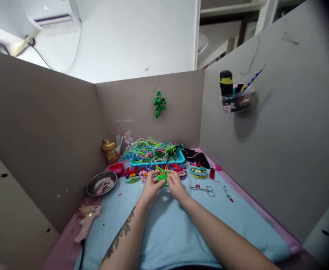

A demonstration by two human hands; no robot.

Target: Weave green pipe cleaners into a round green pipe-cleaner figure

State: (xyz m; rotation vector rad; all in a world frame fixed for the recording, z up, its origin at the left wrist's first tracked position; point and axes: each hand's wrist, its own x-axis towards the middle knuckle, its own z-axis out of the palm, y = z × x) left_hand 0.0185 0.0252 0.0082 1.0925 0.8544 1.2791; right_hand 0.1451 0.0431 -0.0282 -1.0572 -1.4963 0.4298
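Holding a green piece [162,177] between left hand [152,184] and right hand [175,184] | fingers [161,183] grasping it from both sides | place: above the desk [164,228], near side of the blue tray [142,164] | green tips [162,170] point far; long axis too small to tell

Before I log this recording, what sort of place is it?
Likely a partitioned craft workspace: a blue tray heaped with colourful strands, scissors, and what looks like a pink glue gun.

One head-worn view, facing forward-down: light-blue cloth [168,232] close at bottom, bare left hand [152,184] and bare right hand [176,183] mid-frame, flat grey panel [181,116] beyond.
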